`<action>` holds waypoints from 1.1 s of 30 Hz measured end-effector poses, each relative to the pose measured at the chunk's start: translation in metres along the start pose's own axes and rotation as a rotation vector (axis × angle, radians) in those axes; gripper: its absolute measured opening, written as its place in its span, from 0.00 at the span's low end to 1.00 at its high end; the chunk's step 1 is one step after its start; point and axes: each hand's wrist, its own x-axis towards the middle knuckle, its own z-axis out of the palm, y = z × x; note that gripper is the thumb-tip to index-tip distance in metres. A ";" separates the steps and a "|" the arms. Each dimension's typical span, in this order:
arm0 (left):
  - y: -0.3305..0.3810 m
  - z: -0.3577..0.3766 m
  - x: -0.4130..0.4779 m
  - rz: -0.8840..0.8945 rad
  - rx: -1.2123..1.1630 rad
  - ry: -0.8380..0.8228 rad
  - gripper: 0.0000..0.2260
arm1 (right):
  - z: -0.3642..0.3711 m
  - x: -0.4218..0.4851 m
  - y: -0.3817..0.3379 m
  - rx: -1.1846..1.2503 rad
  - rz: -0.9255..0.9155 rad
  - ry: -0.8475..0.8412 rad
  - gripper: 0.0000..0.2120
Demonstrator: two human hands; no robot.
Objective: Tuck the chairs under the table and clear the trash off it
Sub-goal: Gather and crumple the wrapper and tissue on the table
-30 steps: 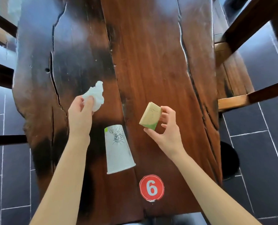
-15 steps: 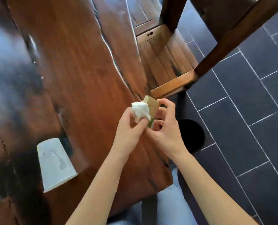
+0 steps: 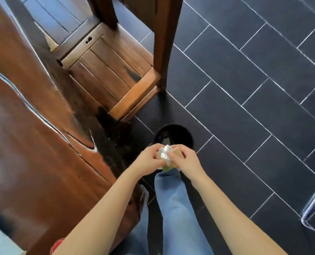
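Broadly, table (image 3: 33,144): dark slab wood filling the left side; the trash in hand is already off it, out past its edge.
Chair (image 3: 112,70): wooden, heavy-looking and rigid; its seat meets the table edge and looks only partly tucked in. I would push it by the back rail.
Bin (image 3: 173,135): round, black, on the floor just beyond both hands, its near rim hidden by them.
Left hand (image 3: 147,160): grip closed, fingers curled onto the tissue.
Right hand (image 3: 186,159): grip closed, pinching the carton by its faces.
Carton (image 3: 177,153): small, tan with a green lower edge, held between the hands above the bin's near rim. Probably light, thin card, easily crushed; the flat faces are the sound place to hold.
Tissue (image 3: 165,152): crumpled white, pressed against the carton. Soft, nearly weightless, likely to drift; best released together with the carton.
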 end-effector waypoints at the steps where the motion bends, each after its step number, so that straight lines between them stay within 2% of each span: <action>1: -0.002 0.011 0.010 -0.063 -0.023 -0.012 0.20 | -0.007 0.004 0.011 0.023 0.049 0.029 0.07; 4: -0.011 0.044 0.034 -0.282 -0.225 0.078 0.20 | -0.022 0.016 0.036 0.107 0.145 0.127 0.06; 6: -0.015 0.063 0.044 -0.395 -0.379 0.171 0.11 | -0.026 0.024 0.047 0.158 0.176 0.193 0.06; 8: -0.018 0.079 0.050 -0.424 -0.435 0.225 0.03 | -0.028 0.033 0.057 0.098 0.189 0.241 0.08; 11: -0.019 0.090 0.061 -0.491 -0.526 0.295 0.10 | -0.029 0.047 0.070 0.038 0.230 0.222 0.10; 14: -0.020 0.088 0.075 -0.531 -0.522 0.366 0.10 | -0.034 0.061 0.080 0.095 0.321 0.159 0.10; 16: -0.021 0.082 0.082 -0.550 -0.501 0.351 0.12 | -0.035 0.069 0.081 0.115 0.362 0.146 0.12; 19: -0.024 0.077 0.086 -0.652 -0.556 0.271 0.24 | -0.039 0.075 0.084 0.013 0.378 0.154 0.17; 21: -0.028 0.074 0.087 -0.698 -0.576 0.263 0.27 | -0.042 0.076 0.084 -0.022 0.386 0.159 0.20; 28: -0.035 0.079 0.073 -0.646 -0.475 0.222 0.25 | -0.042 0.072 0.083 -0.100 0.342 0.156 0.20; 33: -0.025 0.077 0.055 -0.489 -0.283 0.246 0.26 | -0.030 0.055 0.071 -0.148 0.252 0.144 0.19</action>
